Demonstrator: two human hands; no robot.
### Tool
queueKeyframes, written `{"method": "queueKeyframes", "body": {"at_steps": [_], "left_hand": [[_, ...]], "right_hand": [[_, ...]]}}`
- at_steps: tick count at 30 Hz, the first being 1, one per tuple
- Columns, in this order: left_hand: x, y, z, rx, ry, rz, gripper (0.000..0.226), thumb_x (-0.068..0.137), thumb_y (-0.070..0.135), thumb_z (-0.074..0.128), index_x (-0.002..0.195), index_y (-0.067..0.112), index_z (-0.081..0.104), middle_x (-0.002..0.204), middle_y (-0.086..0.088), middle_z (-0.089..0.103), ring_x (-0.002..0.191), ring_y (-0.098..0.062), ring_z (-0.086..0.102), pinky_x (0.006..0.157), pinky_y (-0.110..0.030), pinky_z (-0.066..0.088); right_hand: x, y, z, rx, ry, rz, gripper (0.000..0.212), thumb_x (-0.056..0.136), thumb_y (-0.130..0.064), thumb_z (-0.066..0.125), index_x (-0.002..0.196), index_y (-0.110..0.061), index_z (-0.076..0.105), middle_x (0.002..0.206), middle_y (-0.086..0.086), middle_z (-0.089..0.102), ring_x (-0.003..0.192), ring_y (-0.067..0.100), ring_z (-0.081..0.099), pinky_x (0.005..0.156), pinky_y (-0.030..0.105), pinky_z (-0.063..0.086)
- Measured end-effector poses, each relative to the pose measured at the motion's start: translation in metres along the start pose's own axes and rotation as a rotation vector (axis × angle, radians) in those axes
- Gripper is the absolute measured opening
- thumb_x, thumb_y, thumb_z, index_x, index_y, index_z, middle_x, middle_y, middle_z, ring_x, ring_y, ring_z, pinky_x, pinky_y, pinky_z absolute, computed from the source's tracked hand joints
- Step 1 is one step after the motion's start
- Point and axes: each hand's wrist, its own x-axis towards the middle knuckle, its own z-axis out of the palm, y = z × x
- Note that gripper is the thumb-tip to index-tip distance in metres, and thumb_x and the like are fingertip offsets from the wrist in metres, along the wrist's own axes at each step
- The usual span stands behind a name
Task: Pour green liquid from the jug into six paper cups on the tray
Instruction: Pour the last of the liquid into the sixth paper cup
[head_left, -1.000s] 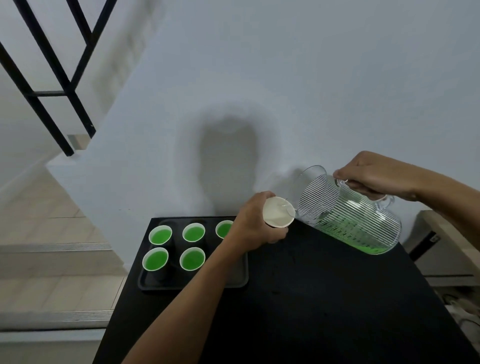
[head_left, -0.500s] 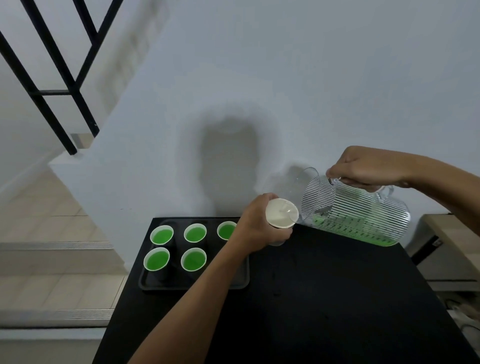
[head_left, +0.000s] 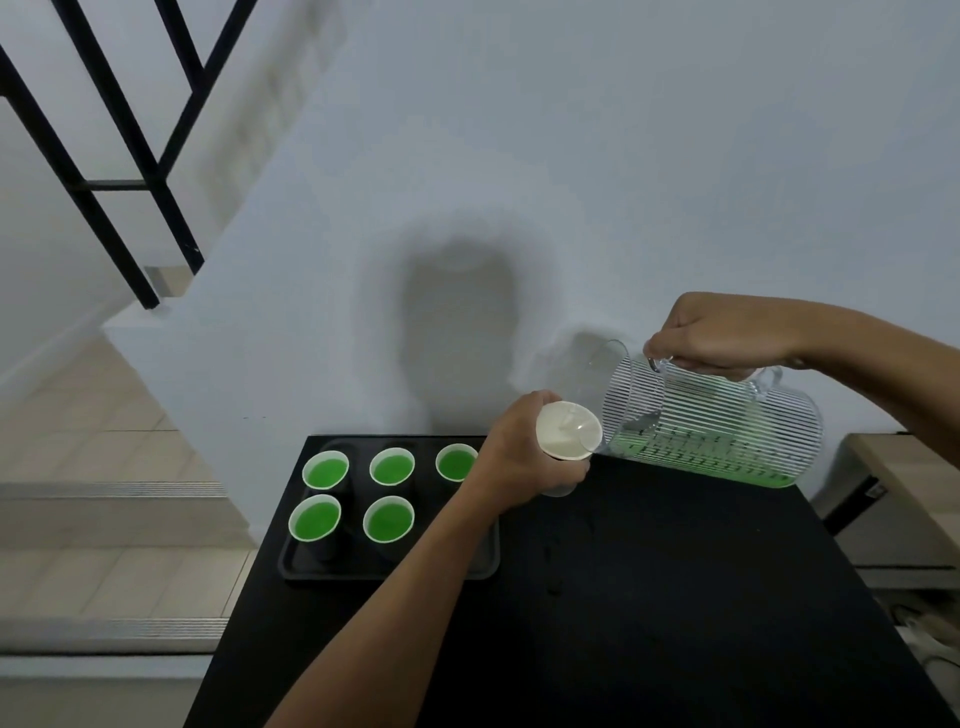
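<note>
Left grip curled round white paper cup, held above tabletop, just right of tray. Right grip wrapped round handle of jug; jug tipped, spout at cup rim. Five green-filled cups in tray.
</note>
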Motion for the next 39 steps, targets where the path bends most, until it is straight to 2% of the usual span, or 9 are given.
{"method": "queueKeyframes", "body": {"at_steps": [22,33,39], "left_hand": [[-0.006,-0.002,-0.004,-0.008,0.005,0.010,0.072,0.060,0.030,0.088,0.123,0.022,0.054,0.111,0.007,0.062,0.096,-0.008,0.056,0.074,-0.007,0.039],[-0.006,-0.003,-0.003,-0.020,0.003,0.017,0.073,0.059,0.032,0.087,0.123,0.021,0.055,0.110,0.006,0.062,0.095,-0.009,0.058,0.074,-0.008,0.040],[-0.007,-0.004,-0.003,-0.026,-0.006,0.032,0.072,0.057,0.036,0.084,0.120,0.021,0.055,0.107,0.006,0.063,0.093,-0.010,0.059,0.074,-0.016,0.046]], "right_hand": [[0.000,-0.017,0.001,-0.068,-0.013,-0.006,0.049,0.092,-0.016,0.051,0.045,-0.012,0.039,0.043,0.005,0.029,0.036,0.017,0.022,0.040,0.021,0.026],[0.001,-0.021,0.001,-0.103,-0.020,-0.006,0.045,0.093,-0.017,0.051,0.050,-0.006,0.041,0.047,0.007,0.029,0.037,0.017,0.022,0.038,0.020,0.028],[0.003,-0.022,0.003,-0.131,-0.019,-0.013,0.044,0.092,-0.018,0.051,0.052,-0.006,0.041,0.049,0.009,0.029,0.038,0.017,0.023,0.039,0.021,0.028]]}}
